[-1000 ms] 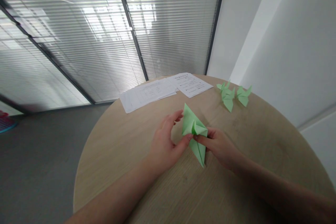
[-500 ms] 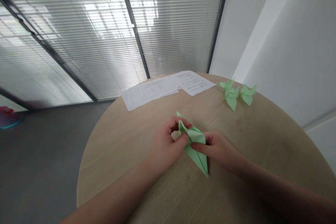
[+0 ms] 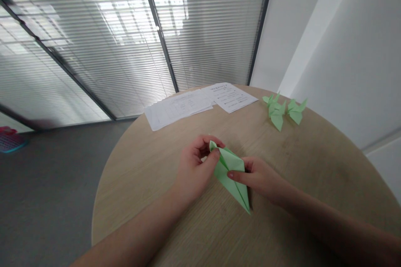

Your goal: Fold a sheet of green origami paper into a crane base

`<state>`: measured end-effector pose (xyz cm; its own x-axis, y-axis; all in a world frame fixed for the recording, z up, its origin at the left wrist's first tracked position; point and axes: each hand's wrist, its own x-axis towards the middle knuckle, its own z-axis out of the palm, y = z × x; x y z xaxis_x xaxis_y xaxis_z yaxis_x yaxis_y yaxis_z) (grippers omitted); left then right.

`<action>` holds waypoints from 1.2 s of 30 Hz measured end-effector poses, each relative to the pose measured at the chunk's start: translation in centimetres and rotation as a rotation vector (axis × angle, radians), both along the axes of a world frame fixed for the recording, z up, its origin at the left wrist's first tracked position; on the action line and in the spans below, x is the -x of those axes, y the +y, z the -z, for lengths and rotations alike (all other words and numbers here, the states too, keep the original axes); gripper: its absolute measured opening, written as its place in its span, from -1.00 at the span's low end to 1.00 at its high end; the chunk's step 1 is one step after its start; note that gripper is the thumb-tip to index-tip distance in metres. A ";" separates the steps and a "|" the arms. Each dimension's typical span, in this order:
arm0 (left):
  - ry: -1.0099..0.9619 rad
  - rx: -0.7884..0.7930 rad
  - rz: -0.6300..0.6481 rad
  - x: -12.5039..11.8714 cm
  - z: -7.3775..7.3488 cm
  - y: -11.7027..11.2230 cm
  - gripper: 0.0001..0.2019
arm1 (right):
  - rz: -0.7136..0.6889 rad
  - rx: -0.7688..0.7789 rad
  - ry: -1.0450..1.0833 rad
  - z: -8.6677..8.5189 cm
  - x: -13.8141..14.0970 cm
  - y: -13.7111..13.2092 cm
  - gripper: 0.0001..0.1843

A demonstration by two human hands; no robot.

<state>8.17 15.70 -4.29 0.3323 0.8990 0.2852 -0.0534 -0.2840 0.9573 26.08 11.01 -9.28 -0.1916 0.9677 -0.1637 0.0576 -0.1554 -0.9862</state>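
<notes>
A light green folded paper (image 3: 233, 181), shaped like a long pointed diamond with a crease down its middle, is held between my two hands over the table. My left hand (image 3: 199, 162) pinches its upper left end, thumb on top and fingers behind. From the other side my right hand (image 3: 255, 173) grips the paper's right edge, its thumb lying across the centre crease. The fingers behind the paper are partly hidden. One sharp tip of the paper points down toward me.
Several light green origami cranes (image 3: 277, 114) stand at the table's far right. Printed white sheets (image 3: 181, 108) lie along the far edge of the round wooden table (image 3: 140, 162). Behind are window blinds (image 3: 213, 29) and a white wall (image 3: 354, 62). A basket (image 3: 12, 139) is on the floor at far left.
My left thumb and fingers have shifted a little up and left along the paper, and its upper flap has turned flatter. My right hand has kept its hold.
</notes>
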 end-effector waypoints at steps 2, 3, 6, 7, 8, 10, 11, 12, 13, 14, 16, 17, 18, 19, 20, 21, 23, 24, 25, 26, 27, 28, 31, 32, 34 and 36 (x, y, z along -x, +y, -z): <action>-0.018 0.012 0.005 0.0 0.1 0.0 -0.93 | 0.000 -0.006 -0.007 0.0 0.0 0.0 -0.70; -0.028 0.024 0.010 0.1 0.1 -0.1 -0.93 | -0.001 -0.006 -0.010 0.0 0.0 0.0 -0.70; -0.050 0.055 0.030 0.2 0.0 -0.2 -0.92 | 0.006 -0.014 -0.022 0.0 0.0 0.1 -0.72; -0.048 0.059 0.029 0.2 -0.1 -0.2 -0.91 | 0.012 -0.021 -0.031 0.0 0.0 0.1 -0.71; -0.040 0.061 0.027 0.2 -0.2 -0.2 -0.90 | 0.019 -0.028 -0.044 0.0 -0.1 0.2 -0.71; -0.018 0.058 0.013 0.2 -0.3 -0.1 -0.89 | 0.027 -0.037 -0.079 -0.1 -0.1 0.2 -0.71; -0.011 0.052 0.004 0.2 -0.3 0.0 -0.89 | 0.029 -0.038 -0.098 -0.1 -0.2 0.2 -0.71; -0.009 0.045 -0.002 0.2 -0.2 0.1 -0.89 | 0.028 -0.037 -0.115 -0.2 -0.2 0.2 -0.71; -0.011 0.037 -0.007 0.3 -0.2 0.2 -0.89 | 0.026 -0.037 -0.130 -0.2 -0.2 0.2 -0.71; -0.012 0.027 -0.012 0.3 -0.1 0.2 -0.89 | 0.022 -0.037 -0.140 -0.3 -0.2 0.2 -0.71; -0.011 0.002 -0.016 0.5 0.0 0.3 -0.90 | 0.016 -0.038 -0.152 -0.3 -0.3 0.2 -0.71; -0.009 -0.017 -0.015 0.6 0.0 0.3 -0.91 | 0.012 -0.036 -0.151 -0.2 -0.3 0.2 -0.70; -0.007 -0.036 -0.014 0.7 0.1 0.4 -0.92 | 0.009 -0.032 -0.147 -0.2 -0.3 0.3 -0.70; -0.008 -0.055 -0.013 0.7 0.1 0.4 -0.92 | 0.006 -0.028 -0.143 -0.2 -0.3 0.3 -0.70; -0.013 -0.068 -0.011 0.8 0.1 0.5 -0.92 | 0.004 -0.024 -0.141 -0.1 -0.4 0.3 -0.71; -0.020 -0.074 -0.009 0.9 0.1 0.5 -0.92 | 0.003 -0.022 -0.141 -0.1 -0.4 0.3 -0.71; -0.033 -0.061 -0.009 1.0 0.0 0.6 -0.93 | 0.006 -0.021 -0.138 -0.1 -0.5 0.2 -0.72; -0.043 -0.050 -0.013 1.0 -0.1 0.7 -0.93 | 0.007 -0.021 -0.135 -0.1 -0.5 0.2 -0.72; -0.052 -0.040 -0.019 1.0 -0.2 0.7 -0.94 | 0.007 -0.020 -0.130 -0.1 -0.6 0.2 -0.72; -0.062 -0.033 -0.026 1.0 -0.2 0.7 -0.95 | 0.008 -0.021 -0.129 -0.1 -0.6 0.2 -0.72; -0.074 -0.031 -0.033 1.0 -0.3 0.7 -0.96 | 0.007 -0.022 -0.133 -0.1 -0.6 0.2 -0.72; -0.087 -0.028 -0.033 1.0 -0.3 0.7 -0.96 | 0.006 -0.023 -0.138 -0.1 -0.6 0.2 -0.72; -0.164 -0.014 -0.019 0.9 -0.2 0.8 -0.95 | 0.013 -0.021 -0.153 0.0 -0.7 0.1 -0.72; -0.203 -0.006 -0.016 1.0 -0.1 1.0 -0.95 | 0.015 -0.022 -0.154 0.0 -0.7 0.1 -0.72; -0.272 0.000 -0.026 1.1 0.2 1.3 -0.94 | 0.018 -0.029 -0.150 0.1 -0.7 0.1 -0.72; -0.300 -0.020 -0.027 1.4 0.4 1.7 -0.90 | 0.016 -0.034 -0.141 0.1 -0.7 0.0 -0.72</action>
<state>6.82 17.37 -4.71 0.2063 0.8997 0.3848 -0.3249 -0.3080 0.8942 26.81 11.04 -9.33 -0.1530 0.9760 -0.1547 0.1939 -0.1238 -0.9732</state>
